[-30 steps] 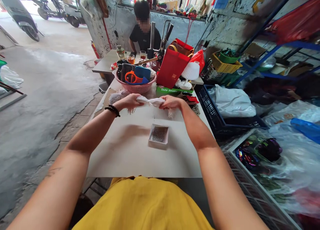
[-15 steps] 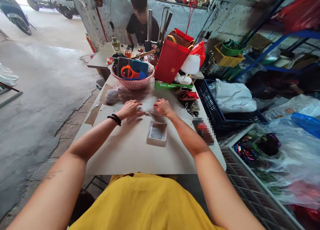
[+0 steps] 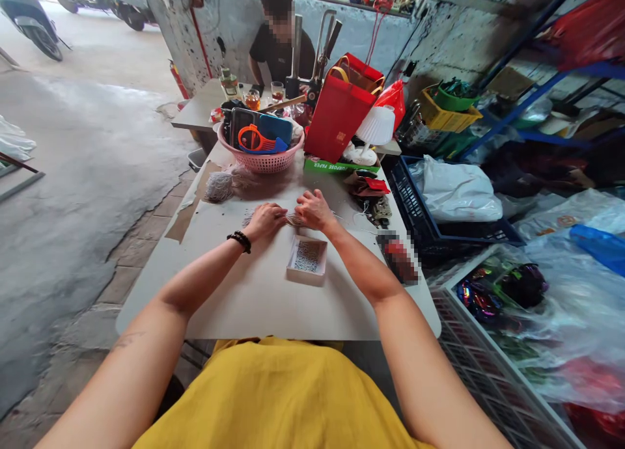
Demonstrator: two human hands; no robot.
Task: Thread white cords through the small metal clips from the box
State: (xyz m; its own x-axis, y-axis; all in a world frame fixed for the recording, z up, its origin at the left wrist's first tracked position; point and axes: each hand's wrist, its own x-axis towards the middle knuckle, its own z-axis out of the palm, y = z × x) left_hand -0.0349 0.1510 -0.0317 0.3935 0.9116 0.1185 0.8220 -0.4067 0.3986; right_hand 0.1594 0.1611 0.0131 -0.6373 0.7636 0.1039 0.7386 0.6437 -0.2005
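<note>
A bundle of thin, pale strings (image 3: 293, 220) lies across the white table between my two hands. My left hand (image 3: 266, 220), with a dark beaded bracelet at the wrist, is closed over the bundle's left part; loose ends show past its far side. Close by on the right, my right hand (image 3: 314, 209) is closed on the same bundle, its fingertips partly hidden. Just nearer to me stands a small open box (image 3: 291, 267) holding many tiny grey pieces. A wound heap of similar grey string (image 3: 219, 187) rests at the table's far left.
A pink basket (image 3: 266, 163) with phones and an orange-and-blue tape dispenser stands at the back. Beside it are a red bag (image 3: 342, 114) and a white lamp (image 3: 375, 129). Dark pouches (image 3: 368, 185) lie at right. Another person (image 3: 280, 52) sits beyond. Crates (image 3: 454, 228) flank the table's right.
My left hand has slid right along the strings, closer to my right hand, and its fingers have closed over them. My right hand has shifted only slightly left.
</note>
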